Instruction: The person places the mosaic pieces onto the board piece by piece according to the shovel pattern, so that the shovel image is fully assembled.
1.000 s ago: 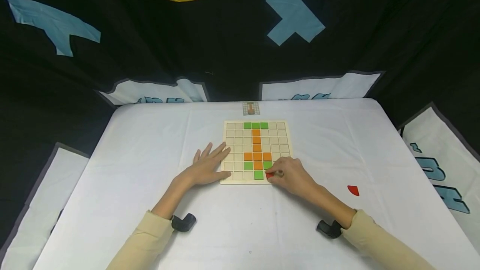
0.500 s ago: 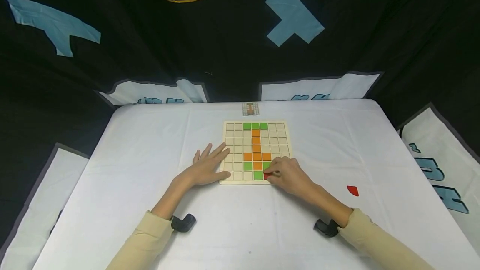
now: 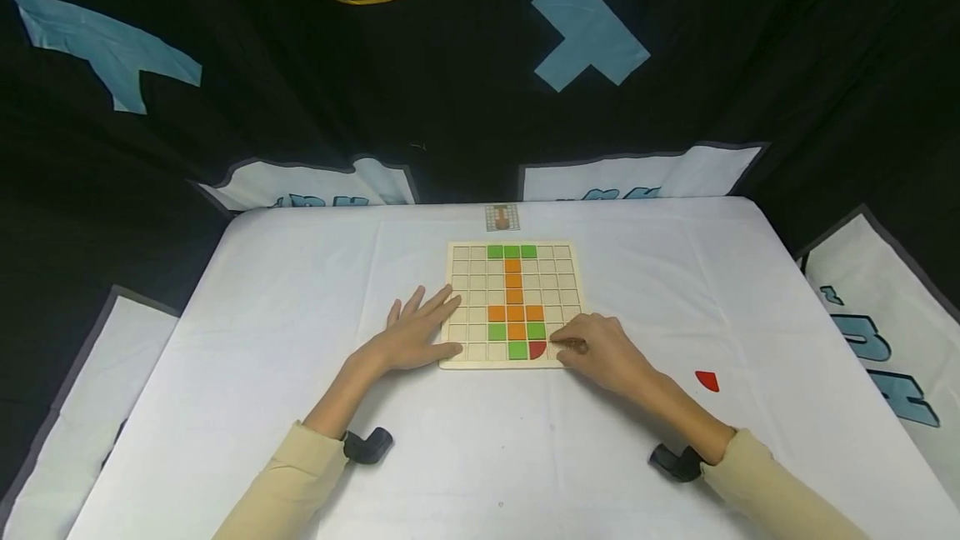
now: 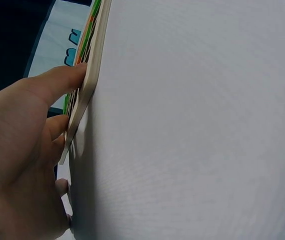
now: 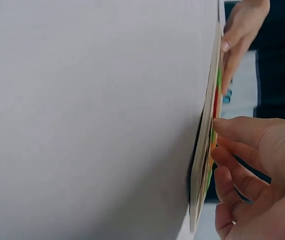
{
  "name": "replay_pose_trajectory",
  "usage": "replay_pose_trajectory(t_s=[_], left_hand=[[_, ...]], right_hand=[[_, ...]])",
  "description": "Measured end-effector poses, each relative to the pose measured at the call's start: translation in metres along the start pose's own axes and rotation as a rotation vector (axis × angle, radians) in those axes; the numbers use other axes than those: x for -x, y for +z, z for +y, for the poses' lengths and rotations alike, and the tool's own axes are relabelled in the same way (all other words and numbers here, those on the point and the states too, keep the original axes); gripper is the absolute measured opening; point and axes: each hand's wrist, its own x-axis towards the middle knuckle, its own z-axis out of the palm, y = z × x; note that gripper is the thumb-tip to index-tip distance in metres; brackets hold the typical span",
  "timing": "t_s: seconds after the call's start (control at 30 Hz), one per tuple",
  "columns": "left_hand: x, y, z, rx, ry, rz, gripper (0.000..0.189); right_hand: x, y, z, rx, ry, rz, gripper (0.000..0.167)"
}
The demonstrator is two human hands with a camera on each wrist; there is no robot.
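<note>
A pale wooden grid board (image 3: 468,282) lies on the table, with green and orange square tiles set in a pattern down its middle columns. A red quarter-round piece (image 3: 537,349) sits in the bottom row, right of a green tile (image 3: 517,349). Across the board's left edge my left hand (image 3: 412,336) rests with fingers spread; its thumb touches the rim in the left wrist view. Just right of the red piece, my right hand (image 3: 600,348) hovers at the board's lower right corner. Its fingers are loosely bent and hold nothing, as the right wrist view shows.
Another red quarter-round piece (image 3: 707,381) lies on the white tablecloth (image 3: 450,457) to the right. Beyond the board's far edge is a small card (image 3: 502,217) with a grid picture. Black cloth (image 3: 375,90) hangs behind the table.
My right hand has let go of the red quarter-round piece, which now lies in the bottom row, and has drawn back slightly to the right. The left hand has stayed put.
</note>
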Motion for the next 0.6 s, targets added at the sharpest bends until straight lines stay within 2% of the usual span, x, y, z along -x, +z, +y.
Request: replay_pose_trajectory(t_s=[0.2, 0.43, 0.6], left_hand=[[0.0, -0.001, 0.001, -0.006, -0.003, -0.008, 0.081], [0.0, -0.002, 0.002, 0.0, -0.003, -0.009, 0.08], [-0.001, -0.001, 0.001, -0.003, -0.005, -0.008, 0.081]], right_hand=[[0.021, -0.022, 0.019, -0.026, 0.083, 0.066, 0.024], [0.058, -0.049, 0.04, 0.0, 0.178, 0.151, 0.027], [0.086, -0.059, 0.054, 0.008, 0.25, 0.165, 0.033]])
